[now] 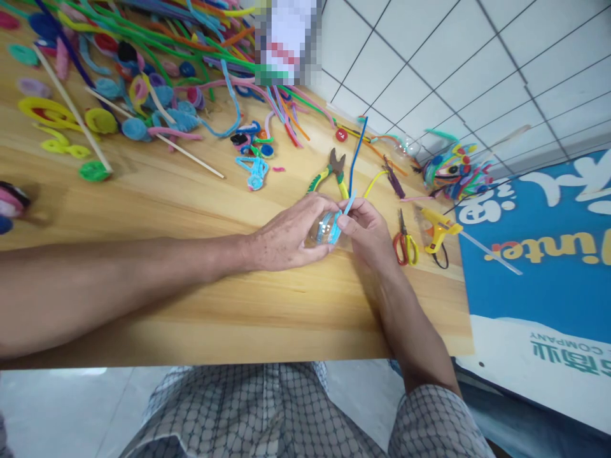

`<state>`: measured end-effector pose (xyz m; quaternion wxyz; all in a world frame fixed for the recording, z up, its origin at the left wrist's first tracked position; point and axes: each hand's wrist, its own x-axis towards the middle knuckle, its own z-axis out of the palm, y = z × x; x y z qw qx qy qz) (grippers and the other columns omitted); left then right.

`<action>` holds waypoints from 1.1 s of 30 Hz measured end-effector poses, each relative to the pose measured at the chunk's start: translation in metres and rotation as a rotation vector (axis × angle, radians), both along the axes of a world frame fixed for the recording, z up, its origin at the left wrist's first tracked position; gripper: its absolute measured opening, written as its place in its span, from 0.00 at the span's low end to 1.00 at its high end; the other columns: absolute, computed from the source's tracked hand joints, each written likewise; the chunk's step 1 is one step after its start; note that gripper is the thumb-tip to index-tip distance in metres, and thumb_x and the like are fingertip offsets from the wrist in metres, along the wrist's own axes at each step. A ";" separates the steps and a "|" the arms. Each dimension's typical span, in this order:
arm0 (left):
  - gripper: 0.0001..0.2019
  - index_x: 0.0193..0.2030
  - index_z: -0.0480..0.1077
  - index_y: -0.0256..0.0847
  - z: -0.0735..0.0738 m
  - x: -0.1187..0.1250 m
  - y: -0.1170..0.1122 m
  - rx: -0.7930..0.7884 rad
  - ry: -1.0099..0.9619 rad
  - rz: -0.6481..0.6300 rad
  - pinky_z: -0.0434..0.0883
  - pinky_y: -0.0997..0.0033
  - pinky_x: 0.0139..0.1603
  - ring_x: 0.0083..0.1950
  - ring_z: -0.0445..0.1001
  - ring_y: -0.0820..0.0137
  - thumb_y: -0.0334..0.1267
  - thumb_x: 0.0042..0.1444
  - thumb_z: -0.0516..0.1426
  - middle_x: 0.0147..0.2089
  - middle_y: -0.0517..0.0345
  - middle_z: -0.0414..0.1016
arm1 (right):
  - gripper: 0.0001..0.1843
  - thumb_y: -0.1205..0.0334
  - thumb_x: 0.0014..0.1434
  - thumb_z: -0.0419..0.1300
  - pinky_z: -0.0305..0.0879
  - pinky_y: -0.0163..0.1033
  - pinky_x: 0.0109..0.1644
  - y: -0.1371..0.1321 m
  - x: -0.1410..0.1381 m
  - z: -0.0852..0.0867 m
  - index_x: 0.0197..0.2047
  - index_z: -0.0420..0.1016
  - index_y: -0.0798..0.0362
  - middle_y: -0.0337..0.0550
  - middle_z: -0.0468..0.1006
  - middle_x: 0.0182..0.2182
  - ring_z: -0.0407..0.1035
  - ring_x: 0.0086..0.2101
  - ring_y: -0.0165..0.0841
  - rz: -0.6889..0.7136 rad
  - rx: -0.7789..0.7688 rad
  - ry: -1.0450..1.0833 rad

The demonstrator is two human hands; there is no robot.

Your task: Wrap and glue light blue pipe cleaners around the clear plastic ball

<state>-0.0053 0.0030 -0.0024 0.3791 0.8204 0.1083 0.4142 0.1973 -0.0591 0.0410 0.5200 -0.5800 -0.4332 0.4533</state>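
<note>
My left hand [291, 235] is closed round a clear, shiny ball [323, 229] that looks like plastic or glass. A light blue pipe cleaner [337, 228] wraps round the ball's right side, its free end sticking up. Thumb and fingers of my right hand [365, 226] pinch that pipe cleaner against the ball. Just beyond my hands lie pliers [337, 166] with green and yellow handles, jaws apart. A dark blue pipe cleaner [358, 156] and a yellow one [375, 184] lie close by.
Scissors [405, 245] and a yellow glue gun [439, 229] lie right of my hands. Loose pipe cleaners [167, 38], coiled pieces and wooden sticks [71, 108] crowd the far left. A bundle of colourful pieces [453, 168] sits far right by the tiled wall [429, 63]. The table's front edge is near me.
</note>
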 end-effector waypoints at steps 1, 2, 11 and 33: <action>0.25 0.68 0.64 0.44 0.000 0.000 0.000 0.000 0.009 0.005 0.78 0.41 0.73 0.73 0.76 0.51 0.35 0.67 0.64 0.68 0.40 0.76 | 0.31 0.44 0.37 0.91 0.74 0.38 0.45 0.000 0.000 0.000 0.40 0.85 0.44 0.35 0.83 0.37 0.74 0.39 0.33 0.002 0.003 -0.007; 0.28 0.70 0.63 0.45 -0.001 0.001 0.000 -0.001 0.019 0.013 0.77 0.40 0.74 0.75 0.74 0.51 0.34 0.66 0.65 0.70 0.40 0.75 | 0.31 0.43 0.38 0.90 0.75 0.38 0.45 0.000 0.001 0.000 0.40 0.84 0.44 0.35 0.84 0.38 0.74 0.40 0.33 0.005 0.008 -0.017; 0.25 0.66 0.65 0.45 -0.002 0.003 0.000 -0.046 0.063 0.016 0.78 0.44 0.70 0.69 0.77 0.52 0.35 0.64 0.66 0.66 0.42 0.78 | 0.28 0.45 0.41 0.90 0.75 0.38 0.43 -0.002 0.001 0.000 0.40 0.85 0.43 0.35 0.84 0.40 0.74 0.38 0.32 0.035 0.043 -0.060; 0.24 0.63 0.65 0.45 -0.001 0.003 -0.003 -0.021 0.046 0.045 0.81 0.47 0.68 0.68 0.79 0.53 0.33 0.62 0.64 0.64 0.44 0.78 | 0.26 0.42 0.44 0.88 0.77 0.45 0.56 -0.004 -0.002 0.000 0.38 0.84 0.42 0.39 0.84 0.44 0.77 0.48 0.39 0.020 0.110 -0.178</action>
